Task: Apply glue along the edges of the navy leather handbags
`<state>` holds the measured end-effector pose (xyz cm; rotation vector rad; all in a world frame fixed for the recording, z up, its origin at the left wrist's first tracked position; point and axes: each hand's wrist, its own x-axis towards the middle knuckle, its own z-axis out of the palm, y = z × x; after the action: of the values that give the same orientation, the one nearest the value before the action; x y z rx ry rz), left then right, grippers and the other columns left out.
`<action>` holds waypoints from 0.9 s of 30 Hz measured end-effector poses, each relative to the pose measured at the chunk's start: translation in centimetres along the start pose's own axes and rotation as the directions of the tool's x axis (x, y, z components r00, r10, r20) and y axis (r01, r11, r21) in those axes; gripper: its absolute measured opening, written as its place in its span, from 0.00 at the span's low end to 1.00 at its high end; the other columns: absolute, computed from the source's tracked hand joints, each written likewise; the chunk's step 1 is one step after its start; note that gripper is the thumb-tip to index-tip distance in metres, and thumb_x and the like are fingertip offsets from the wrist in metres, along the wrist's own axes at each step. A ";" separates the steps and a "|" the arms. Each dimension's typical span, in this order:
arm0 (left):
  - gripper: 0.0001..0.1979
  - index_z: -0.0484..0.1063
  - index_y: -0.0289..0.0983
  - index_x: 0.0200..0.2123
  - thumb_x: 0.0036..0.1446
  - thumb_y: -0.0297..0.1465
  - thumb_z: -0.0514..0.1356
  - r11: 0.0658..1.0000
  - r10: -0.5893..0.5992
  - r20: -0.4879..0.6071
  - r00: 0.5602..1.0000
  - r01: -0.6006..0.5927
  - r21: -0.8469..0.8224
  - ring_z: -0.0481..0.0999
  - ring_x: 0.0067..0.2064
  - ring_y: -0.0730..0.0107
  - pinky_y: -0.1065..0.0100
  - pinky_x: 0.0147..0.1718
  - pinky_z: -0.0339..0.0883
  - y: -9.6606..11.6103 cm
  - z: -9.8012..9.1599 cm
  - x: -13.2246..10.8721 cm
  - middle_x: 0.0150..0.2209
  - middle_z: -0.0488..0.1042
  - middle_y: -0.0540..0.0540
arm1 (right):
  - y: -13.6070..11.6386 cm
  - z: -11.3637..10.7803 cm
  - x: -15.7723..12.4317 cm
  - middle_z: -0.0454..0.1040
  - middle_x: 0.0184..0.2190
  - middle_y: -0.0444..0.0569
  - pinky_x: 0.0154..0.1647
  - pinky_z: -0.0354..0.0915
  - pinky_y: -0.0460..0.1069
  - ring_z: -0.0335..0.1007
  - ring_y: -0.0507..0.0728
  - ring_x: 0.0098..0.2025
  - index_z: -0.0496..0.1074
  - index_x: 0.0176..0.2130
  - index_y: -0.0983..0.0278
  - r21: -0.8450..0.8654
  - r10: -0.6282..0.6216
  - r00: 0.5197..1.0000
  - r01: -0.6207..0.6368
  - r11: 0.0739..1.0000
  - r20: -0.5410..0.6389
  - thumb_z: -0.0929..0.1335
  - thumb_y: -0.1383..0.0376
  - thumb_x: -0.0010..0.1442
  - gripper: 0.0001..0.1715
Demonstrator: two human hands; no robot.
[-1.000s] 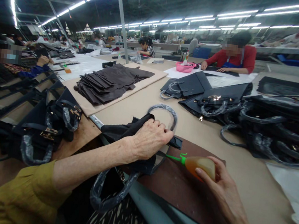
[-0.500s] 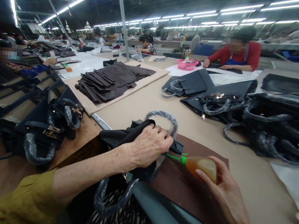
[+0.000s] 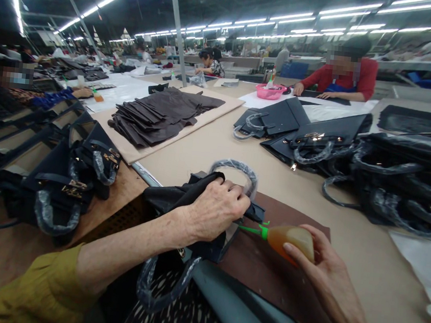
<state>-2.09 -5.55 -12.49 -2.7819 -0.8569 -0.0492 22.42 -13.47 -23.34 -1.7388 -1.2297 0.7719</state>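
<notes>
A black handbag (image 3: 175,194) with plastic-wrapped handles lies at the table's near edge, partly over a brown sheet (image 3: 265,274). My left hand (image 3: 216,210) is closed over its upper part, the fingers curled around the fabric; the fingertips are hidden. In my right hand (image 3: 322,265) is a squeeze bottle (image 3: 291,243) of amber liquid, held on its side. Its green nozzle (image 3: 254,231) points left at the bag, its tip close beside the bag's edge under my left hand. Whether the tip touches the bag I cannot tell.
Dark leather pieces (image 3: 162,117) are stacked on a board at the back left. Black handbags (image 3: 402,176) pile up on the right, and more bags (image 3: 55,180) stand at left. Across the table a person in red (image 3: 363,77) works near a pink basket (image 3: 269,91).
The bottle and my right hand have shifted very slightly, nozzle staying by the bag. My left hand and the handbag stay in place. A co-worker's hand at far left has lowered.
</notes>
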 end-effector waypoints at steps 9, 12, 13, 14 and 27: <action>0.06 0.67 0.34 0.40 0.60 0.26 0.53 1.000 0.002 -0.004 1.000 -0.002 -0.007 0.71 0.42 0.55 0.57 0.38 0.64 -0.1 0.2 -0.1 0.42 0.72 0.39 | 0.0 0.6 -0.5 0.75 0.40 0.49 0.42 0.69 0.56 0.73 0.65 0.40 0.65 0.52 0.59 0.007 -0.007 0.999 0.008 1.000 -0.033 0.72 0.40 0.45 0.42; 0.06 0.67 0.33 0.40 0.59 0.25 0.54 1.000 0.005 0.007 1.000 -0.004 -0.007 0.71 0.42 0.55 0.57 0.39 0.64 0.0 0.2 -0.2 0.42 0.72 0.39 | -0.1 0.1 -0.6 0.75 0.39 0.48 0.40 0.69 0.55 0.73 0.65 0.39 0.67 0.49 0.59 -0.004 -0.012 0.999 0.012 1.000 -0.031 0.72 0.40 0.45 0.39; 0.07 0.67 0.33 0.40 0.58 0.24 0.54 1.000 0.006 0.011 1.000 -0.006 -0.006 0.71 0.42 0.55 0.57 0.39 0.64 0.0 0.2 -0.3 0.43 0.72 0.39 | -0.2 -0.1 -0.6 0.75 0.38 0.47 0.39 0.69 0.54 0.73 0.64 0.38 0.68 0.48 0.59 -0.006 -0.013 0.999 0.013 1.000 -0.037 0.72 0.40 0.45 0.38; 0.07 0.67 0.33 0.40 0.58 0.24 0.54 1.000 0.007 0.013 1.000 -0.007 -0.006 0.71 0.42 0.55 0.57 0.40 0.64 0.0 0.1 -0.3 0.43 0.72 0.39 | -0.3 -0.3 -0.6 0.75 0.37 0.47 0.38 0.70 0.54 0.73 0.64 0.37 0.68 0.47 0.59 -0.006 -0.014 0.999 0.014 1.000 -0.045 0.72 0.41 0.45 0.37; 0.08 0.67 0.33 0.40 0.56 0.23 0.54 1.000 0.014 0.009 1.000 -0.014 -0.020 0.71 0.42 0.54 0.57 0.39 0.65 0.2 0.3 -0.3 0.42 0.72 0.39 | -0.1 0.0 -1.0 0.75 0.35 0.46 0.36 0.71 0.52 0.73 0.63 0.36 0.69 0.46 0.59 0.031 -0.012 1.000 0.012 0.999 0.013 0.72 0.42 0.47 0.34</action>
<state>-2.29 -5.82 -12.81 -2.8086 -0.8434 -0.0426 22.04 -14.36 -23.29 -1.7023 -1.2298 0.7931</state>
